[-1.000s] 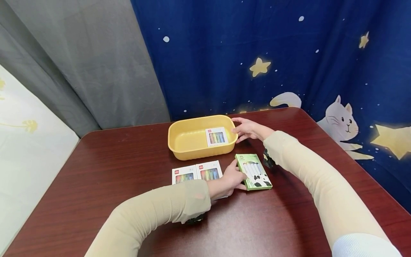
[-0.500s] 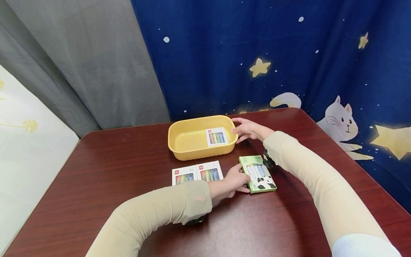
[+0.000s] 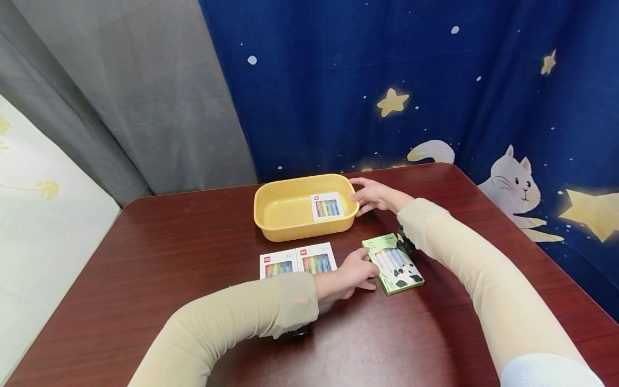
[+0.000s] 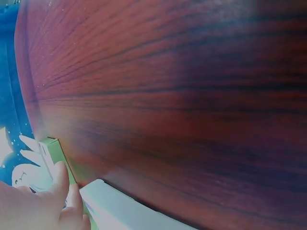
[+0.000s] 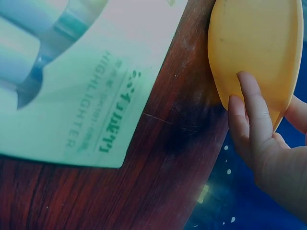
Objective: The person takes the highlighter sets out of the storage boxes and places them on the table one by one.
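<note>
My left hand point(image 3: 354, 272) has its fingers at the left edge of a green highlighter box point(image 3: 393, 263) with a panda print, which lies tilted on the table. The thumb stands apart from the box. In the left wrist view, fingertips sit against the box's green side point(image 4: 56, 152). My right hand point(image 3: 374, 194) grips the right end of a yellow plastic basket point(image 3: 304, 233). The right wrist view has fingers along the basket's outer wall point(image 5: 252, 43) and the thumb beyond the rim. One white box of coloured sticks point(image 3: 327, 207) lies in the basket's right half.
Two similar white boxes, a left one point(image 3: 278, 264) and a right one point(image 3: 316, 258), lie side by side before the basket, partly behind the left forearm. A blue starry curtain point(image 3: 338, 97) hangs behind the dark red table point(image 3: 193, 242).
The highlighter box has shifted right and slightly nearer, turning a little on the table. My left hand followed it, then its thumb came away from the box. The right hand and basket stay put.
</note>
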The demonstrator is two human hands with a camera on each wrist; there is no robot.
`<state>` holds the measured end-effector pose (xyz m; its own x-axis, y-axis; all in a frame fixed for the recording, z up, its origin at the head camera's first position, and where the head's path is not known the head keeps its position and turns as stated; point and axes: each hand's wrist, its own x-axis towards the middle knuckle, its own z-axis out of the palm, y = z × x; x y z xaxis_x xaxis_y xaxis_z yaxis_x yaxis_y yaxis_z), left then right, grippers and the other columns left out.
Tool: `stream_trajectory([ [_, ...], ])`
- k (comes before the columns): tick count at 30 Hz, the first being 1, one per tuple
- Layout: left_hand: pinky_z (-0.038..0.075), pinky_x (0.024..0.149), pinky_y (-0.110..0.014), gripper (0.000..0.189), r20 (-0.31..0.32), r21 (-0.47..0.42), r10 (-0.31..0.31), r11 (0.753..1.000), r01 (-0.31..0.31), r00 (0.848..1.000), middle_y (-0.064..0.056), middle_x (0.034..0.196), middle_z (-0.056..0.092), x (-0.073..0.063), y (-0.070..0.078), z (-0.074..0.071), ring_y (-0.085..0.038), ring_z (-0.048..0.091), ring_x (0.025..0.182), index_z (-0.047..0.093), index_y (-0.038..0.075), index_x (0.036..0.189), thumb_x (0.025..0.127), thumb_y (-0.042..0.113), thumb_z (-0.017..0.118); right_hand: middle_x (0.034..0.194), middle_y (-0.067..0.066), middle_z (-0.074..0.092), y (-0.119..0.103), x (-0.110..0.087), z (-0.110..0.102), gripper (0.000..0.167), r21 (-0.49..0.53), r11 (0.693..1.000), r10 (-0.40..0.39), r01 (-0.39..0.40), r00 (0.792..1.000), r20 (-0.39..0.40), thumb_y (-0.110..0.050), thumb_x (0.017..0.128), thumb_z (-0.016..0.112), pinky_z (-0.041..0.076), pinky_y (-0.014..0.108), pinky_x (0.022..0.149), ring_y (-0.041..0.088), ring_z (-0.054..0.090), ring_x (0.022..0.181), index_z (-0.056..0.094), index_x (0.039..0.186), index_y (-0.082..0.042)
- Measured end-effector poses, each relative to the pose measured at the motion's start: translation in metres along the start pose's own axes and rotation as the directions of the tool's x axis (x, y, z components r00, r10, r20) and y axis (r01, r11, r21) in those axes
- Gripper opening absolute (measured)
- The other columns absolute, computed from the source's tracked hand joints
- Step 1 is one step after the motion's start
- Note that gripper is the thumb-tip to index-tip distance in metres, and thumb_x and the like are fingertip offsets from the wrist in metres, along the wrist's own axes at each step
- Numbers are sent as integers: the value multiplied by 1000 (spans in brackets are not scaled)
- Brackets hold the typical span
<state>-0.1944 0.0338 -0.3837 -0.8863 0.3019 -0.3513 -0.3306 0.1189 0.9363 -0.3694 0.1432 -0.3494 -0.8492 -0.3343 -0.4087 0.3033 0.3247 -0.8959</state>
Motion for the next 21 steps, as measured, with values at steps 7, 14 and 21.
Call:
stream_trajectory([
  [7,55,68,-38,71,11,-8,0,1000,0,1000,-17,125,40,1,2,-3,-20,52,80,26,-5,140,74,-10,50,132,25,38,-1,0,0,71,2,1000,-3,3,1000,5,1,91,50,53,44,77,25,60,88,10,147,-17],
  [14,55,68,-38,67,-1,-13,17,1000,-17,1000,-18,125,42,6,-1,-7,-20,53,79,28,-5,139,75,-9,50,131,25,39,-1,0,2,70,5,1000,-7,6,1000,6,1,91,49,54,43,75,23,60,86,11,147,-17],
  [21,55,69,-39,65,-35,-42,14,999,-15,999,-19,128,44,7,11,-14,-24,55,80,32,-2,138,75,-10,49,134,25,37,0,-1,0,70,2,1000,-6,6,1000,-2,0,91,50,55,41,72,22,61,82,11,147,-17],
])
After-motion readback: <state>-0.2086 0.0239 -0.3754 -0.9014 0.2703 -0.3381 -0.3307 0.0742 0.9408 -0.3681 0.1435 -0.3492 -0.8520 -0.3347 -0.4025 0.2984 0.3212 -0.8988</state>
